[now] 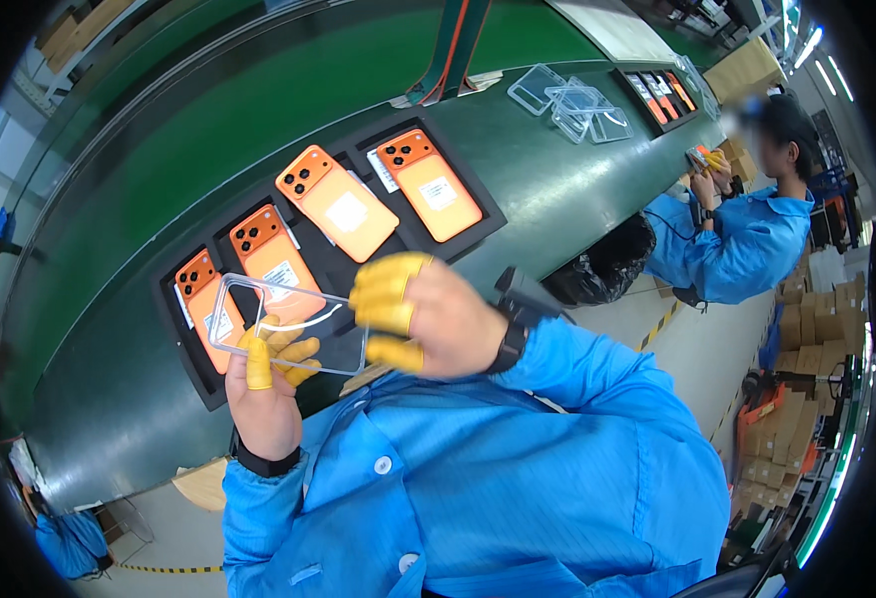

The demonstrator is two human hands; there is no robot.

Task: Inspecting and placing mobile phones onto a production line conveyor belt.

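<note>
Left hand: thumb and fingers of the left hand (pixel 276 371) pinch the near left part of the clear case (pixel 333 349).
Right hand: the right hand (pixel 436 314) is at the case's right end, fingers curled and partly over its edge; I cannot tell whether this grip has hold of it.
Finger covers: yellow finger covers (pixel 386 289) on both hands.
Clear case: raised and tilted above the near side of the bench (pixel 109 424), partly in front of the two leftmost phones.
White strip: a thin, curved white strip (pixel 310 324) shows across the case.
Orange phones: four orange phones (pixel 340 204) at the black tray (pixel 486 227), backs up, each with a white label.
Other cases: more clear cases (pixel 579 105) overlap farther along the bench, near a second tray (pixel 673 124).
Co-worker: a person in blue (pixel 747 244) sits to the right, holding a small object.
</note>
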